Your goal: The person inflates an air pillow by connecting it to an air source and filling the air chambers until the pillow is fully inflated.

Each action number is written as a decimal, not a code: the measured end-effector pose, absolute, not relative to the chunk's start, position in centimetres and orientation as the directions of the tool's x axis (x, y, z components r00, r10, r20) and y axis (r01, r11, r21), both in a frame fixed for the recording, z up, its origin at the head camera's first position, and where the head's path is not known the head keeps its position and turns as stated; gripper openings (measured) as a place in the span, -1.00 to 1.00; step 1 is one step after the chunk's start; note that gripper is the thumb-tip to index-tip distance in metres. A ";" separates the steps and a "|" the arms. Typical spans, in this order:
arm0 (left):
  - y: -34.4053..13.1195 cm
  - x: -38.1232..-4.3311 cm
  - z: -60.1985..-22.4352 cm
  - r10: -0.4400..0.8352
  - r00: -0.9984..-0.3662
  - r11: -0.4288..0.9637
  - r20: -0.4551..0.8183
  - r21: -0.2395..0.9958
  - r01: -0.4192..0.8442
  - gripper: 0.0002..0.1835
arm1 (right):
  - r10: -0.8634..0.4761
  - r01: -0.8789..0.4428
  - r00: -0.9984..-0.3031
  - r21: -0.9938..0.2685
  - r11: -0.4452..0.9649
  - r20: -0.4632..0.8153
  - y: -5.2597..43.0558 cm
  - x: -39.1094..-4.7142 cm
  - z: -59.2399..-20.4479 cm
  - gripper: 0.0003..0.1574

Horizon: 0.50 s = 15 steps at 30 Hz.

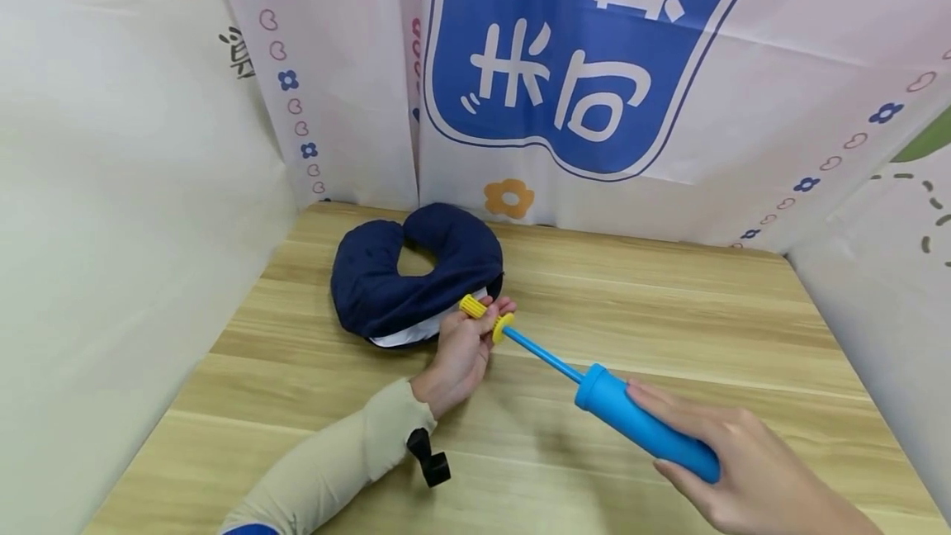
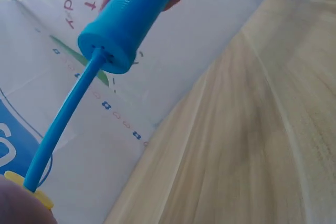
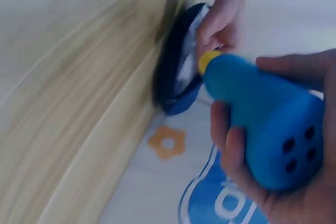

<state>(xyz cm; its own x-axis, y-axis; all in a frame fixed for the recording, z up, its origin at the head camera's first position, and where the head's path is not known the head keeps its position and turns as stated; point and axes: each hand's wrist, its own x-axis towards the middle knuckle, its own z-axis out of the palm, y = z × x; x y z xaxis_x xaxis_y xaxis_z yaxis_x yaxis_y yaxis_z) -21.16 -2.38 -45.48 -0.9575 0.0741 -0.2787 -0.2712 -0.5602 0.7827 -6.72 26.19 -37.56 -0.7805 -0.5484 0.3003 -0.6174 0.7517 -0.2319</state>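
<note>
Nearest, at the lower right, the right hand (image 1: pixel 750 461) has its fingers and thumb wrapped round the barrel of a blue pump (image 1: pixel 646 423), which is held above the bench (image 1: pixel 743 337). The pump's long axis is the line that counts: it slants up and leftward, away from the right hand, with the thin blue rod (image 1: pixel 546 356) drawn out of the barrel's far end. At the rod's other end is a yellow handle (image 1: pixel 471 306) (a round collar and a ribbed stub), and the left hand (image 1: pixel 464 353) is clamped on it, fingers closed between collar and stub.

So both hands sit along one line, the left farther out. Just beyond the left hand and mostly to its left, the navy neck pillow (image 1: pixel 461 262) lies on the bench, its white-lined opening (image 1: pixel 416 333) facing that hand. The left hand is plainly the nearer of the two; whether the stub touches the pillow, I cannot tell. Behind stands a printed sheet (image 1: pixel 357 64).
</note>
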 end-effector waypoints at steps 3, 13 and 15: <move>-1.7 -20.8 -45.4 0.016 -0.957 -0.579 -0.291 0.777 -0.246 -0.67 | -0.554 -0.635 -0.757 -0.190 0.749 0.345 24.7 -7.3 -37.4 0.08; -1.0 -18.8 -45.7 -0.057 -0.945 -0.551 -0.321 0.800 -0.238 -0.66 | -0.566 -0.645 -0.748 -0.181 0.742 0.346 18.0 -11.5 -40.0 -0.19; -1.1 -18.9 -45.9 -0.041 -0.953 -0.545 -0.299 0.806 -0.230 -0.67 | -0.564 -0.650 -0.743 -0.191 0.735 0.359 17.8 -12.0 -40.8 -0.17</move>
<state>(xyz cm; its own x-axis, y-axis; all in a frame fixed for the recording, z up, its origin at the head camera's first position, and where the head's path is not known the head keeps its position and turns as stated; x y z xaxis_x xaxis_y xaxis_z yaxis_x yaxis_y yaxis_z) -18.85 -1.05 -45.90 -0.9533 -0.0407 -0.2993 -0.2298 -0.5451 0.8062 -12.01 17.81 -40.80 -0.7433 -0.5644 0.3590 -0.6504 0.7353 -0.1905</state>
